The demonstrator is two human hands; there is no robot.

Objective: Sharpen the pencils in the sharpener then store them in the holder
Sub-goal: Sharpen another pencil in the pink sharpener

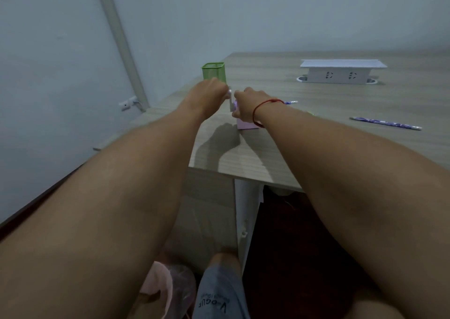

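**Both hands on the sharpener**

Pink sharpener [246, 125] stands on the counter [316, 148] near its left edge. Left hand [210, 95] clenched round the white crank [230, 100] on the sharpener's left side. Right hand [246, 107] grasps the sharpener body from above. Green mesh holder [213, 70] just behind the sharpener. One pencil's end [291, 102] shows right of the sharpener; its tip is hidden by the wrist. Second pencil [386, 123] lies well right of the sharpener.

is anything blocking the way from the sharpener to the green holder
Only the left hand, gripping the white crank, sits in front of the green mesh holder. Nothing else shows between the pink sharpener and the holder, though that hand hides part of the gap.
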